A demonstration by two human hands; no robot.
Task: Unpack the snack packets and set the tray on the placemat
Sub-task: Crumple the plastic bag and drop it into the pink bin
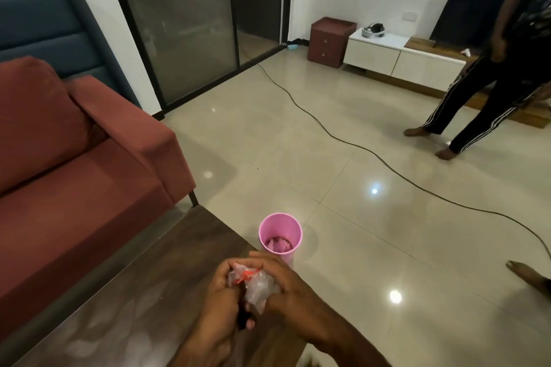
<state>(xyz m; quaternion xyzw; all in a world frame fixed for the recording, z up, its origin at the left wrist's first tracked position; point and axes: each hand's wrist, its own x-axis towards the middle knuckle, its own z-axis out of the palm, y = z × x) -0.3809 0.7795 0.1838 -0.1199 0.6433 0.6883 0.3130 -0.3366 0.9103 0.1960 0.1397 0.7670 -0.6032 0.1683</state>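
Observation:
Both of my hands hold a crumpled clear snack wrapper (255, 283) with red print above the corner of a dark wooden table (143, 292). My left hand (222, 292) grips its left side and my right hand (280, 286) grips its right side. Just beyond my hands a small pink bin (280, 237) stands on the floor by the table corner, with wrappers inside it. No tray or placemat is in view.
A red sofa (74, 164) stands left of the table. A black cable (343, 140) runs across the tiled floor. Another person (492, 80) stands at the right by a low white TV cabinet (387, 53). A bare foot (524, 272) shows at the right edge.

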